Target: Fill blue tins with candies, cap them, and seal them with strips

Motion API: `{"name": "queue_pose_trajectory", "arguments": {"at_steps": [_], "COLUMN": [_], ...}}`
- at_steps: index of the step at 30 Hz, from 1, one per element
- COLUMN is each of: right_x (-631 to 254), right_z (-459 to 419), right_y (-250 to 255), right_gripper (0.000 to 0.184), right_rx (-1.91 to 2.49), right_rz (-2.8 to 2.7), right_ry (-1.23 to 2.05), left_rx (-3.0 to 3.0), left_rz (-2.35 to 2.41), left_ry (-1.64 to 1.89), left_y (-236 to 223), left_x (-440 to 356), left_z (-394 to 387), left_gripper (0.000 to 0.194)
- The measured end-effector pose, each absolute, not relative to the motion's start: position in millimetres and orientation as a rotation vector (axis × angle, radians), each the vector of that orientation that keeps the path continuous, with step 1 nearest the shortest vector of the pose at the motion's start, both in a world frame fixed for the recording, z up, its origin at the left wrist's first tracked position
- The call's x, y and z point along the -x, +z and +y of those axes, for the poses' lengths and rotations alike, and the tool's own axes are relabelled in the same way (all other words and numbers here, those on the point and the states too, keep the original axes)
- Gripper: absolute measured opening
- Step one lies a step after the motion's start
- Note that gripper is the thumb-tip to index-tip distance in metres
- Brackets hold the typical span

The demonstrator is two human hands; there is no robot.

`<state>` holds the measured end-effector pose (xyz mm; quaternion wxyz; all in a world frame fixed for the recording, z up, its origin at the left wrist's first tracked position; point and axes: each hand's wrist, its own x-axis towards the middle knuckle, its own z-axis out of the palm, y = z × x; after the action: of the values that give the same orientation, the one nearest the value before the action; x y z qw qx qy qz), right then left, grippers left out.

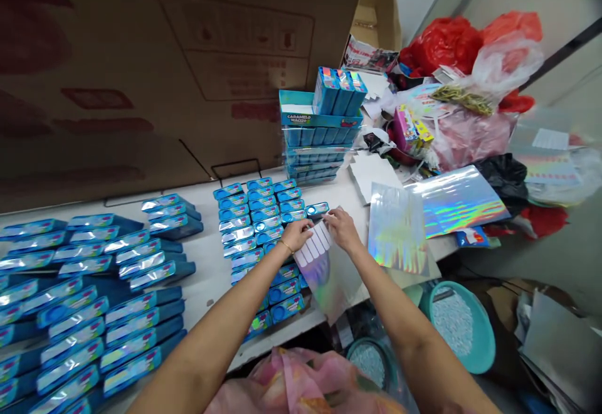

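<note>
A shiny holographic sheet (332,279) with a few rows of white rectangular stickers (314,244) slants down in front of me. My left hand (296,236) pinches at the sheet's upper left corner, close to the small blue boxes. At its upper right, my right hand (342,229) grips the top edge between thumb and fingers. Rows of blue boxes (266,222) with shiny faces stand beside and partly under the left forearm. One blue box (316,209) lies just beyond my fingertips. Whether a loose sticker is between the fingers is too small to tell.
Many more blue boxes (94,276) fill the table's left side. Display cartons (320,132) are stacked behind, before a large cardboard box (188,75). Holographic sheets (397,226) and plastic bags (475,132) lie on the right. A teal basin (486,345) sits below the table edge.
</note>
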<state>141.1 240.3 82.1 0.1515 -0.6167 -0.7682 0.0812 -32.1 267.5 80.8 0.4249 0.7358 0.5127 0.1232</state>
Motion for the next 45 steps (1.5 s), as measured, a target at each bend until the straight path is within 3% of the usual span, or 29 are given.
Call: {"name": "queue_pose_trajectory", "arguments": {"at_steps": [5, 11, 25, 30, 33, 37, 40, 45], "right_x": [-143, -146, -134, -130, -129, -120, -101, -76], "right_z": [235, 235, 237, 249, 261, 274, 281, 276], "right_y": [84, 95, 97, 115, 133, 154, 155, 119], "right_gripper": [0.029, 0.028, 0.018, 0.026, 0.012, 0.008, 0.007, 0.012], "right_rx": [1.509, 1.459, 1.246, 1.223, 1.246, 1.276, 1.242, 1.236], "right_rz": [-2.493, -2.37, -2.253, -2.236, -2.194, -2.183, -2.315, -2.535], "right_ry": [0.192, 0.202, 0.538, 0.804, 1.1, 1.255, 1.086, 0.47], "left_rx": [-1.703, -1.598, -1.506, -1.532, -1.535, -1.773, -2.048, -2.072], "left_rz": [1.246, 1.194, 1.184, 1.031, 1.055, 1.095, 1.224, 1.417], "left_ry": [0.561, 0.62, 0.762, 0.764, 0.679, 0.342, 0.118, 0.021], "left_y": [76, 71, 89, 102, 115, 140, 154, 137], "left_x": [49, 55, 75, 75, 81, 97, 102, 104], "left_z": [261, 255, 240, 236, 237, 243, 253, 266], "left_gripper": [0.022, 0.021, 0.021, 0.019, 0.024, 0.035, 0.029, 0.021]}}
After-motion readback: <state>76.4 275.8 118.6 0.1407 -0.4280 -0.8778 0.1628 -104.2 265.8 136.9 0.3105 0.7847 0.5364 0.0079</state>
